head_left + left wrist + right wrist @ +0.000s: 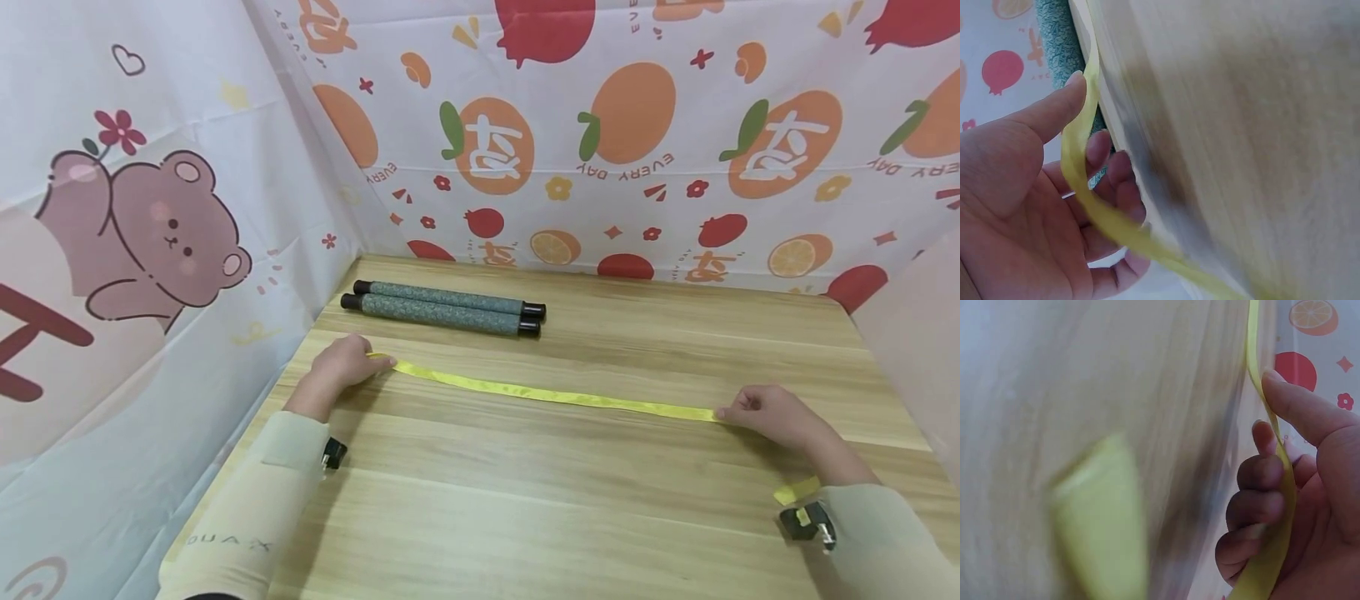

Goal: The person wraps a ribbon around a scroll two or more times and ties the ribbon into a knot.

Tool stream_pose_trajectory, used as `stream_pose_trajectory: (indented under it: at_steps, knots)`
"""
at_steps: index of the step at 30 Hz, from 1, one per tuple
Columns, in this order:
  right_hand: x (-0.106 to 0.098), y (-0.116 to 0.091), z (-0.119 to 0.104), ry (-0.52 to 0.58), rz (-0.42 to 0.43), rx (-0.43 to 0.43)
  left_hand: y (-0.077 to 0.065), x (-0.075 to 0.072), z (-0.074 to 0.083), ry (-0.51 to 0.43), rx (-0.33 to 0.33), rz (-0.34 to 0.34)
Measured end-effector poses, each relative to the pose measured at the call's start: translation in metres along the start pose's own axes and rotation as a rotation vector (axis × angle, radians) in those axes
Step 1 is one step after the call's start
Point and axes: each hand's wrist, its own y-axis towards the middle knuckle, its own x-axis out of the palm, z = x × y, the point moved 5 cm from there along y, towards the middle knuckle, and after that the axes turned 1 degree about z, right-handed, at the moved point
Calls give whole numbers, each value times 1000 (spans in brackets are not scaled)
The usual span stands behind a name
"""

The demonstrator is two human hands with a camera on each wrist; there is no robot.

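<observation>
A long yellow ribbon [555,395] stretches across the tabletop, sagging slightly between the two hands. My left hand [345,363] pinches it near its left end between thumb and fingers. On the right side, my right hand [776,417] pinches the ribbon with thumb and forefinger. In the left wrist view, the ribbon [1075,159] passes under the thumb and droops past the loosely bent other fingers. The right wrist view shows the ribbon [1285,506] running down along the curled fingers, with its blurred loose end [1100,519] hanging over the table.
Behind the ribbon, two rolled scrolls [442,314] with teal patterned covers and dark end knobs lie side by side. The wooden table [525,508] backs onto a fruit-print curtain [637,175]; a curtain with a bear [176,233] hangs at left.
</observation>
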Motion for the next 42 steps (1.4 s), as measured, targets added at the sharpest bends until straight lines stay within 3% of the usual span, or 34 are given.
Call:
stream_pose_trajectory:
  at_steps: [14, 24, 36, 39, 42]
  knots:
    - [-2, 4, -5, -55, 77, -34, -3, 0, 7, 79, -27, 33]
    - [-8, 4, -29, -131, 254, -149, -7, -1, 22, 127, 19, 55]
    - [10, 9, -50, -44, 169, -159, -18, 7, 59, 192, 158, 151]
    - [15, 8, -55, -28, 152, -168, -21, 11, 71, 191, 197, 137]
    - [19, 9, -60, -15, 135, -164, -22, 18, 81, 156, 216, 63]
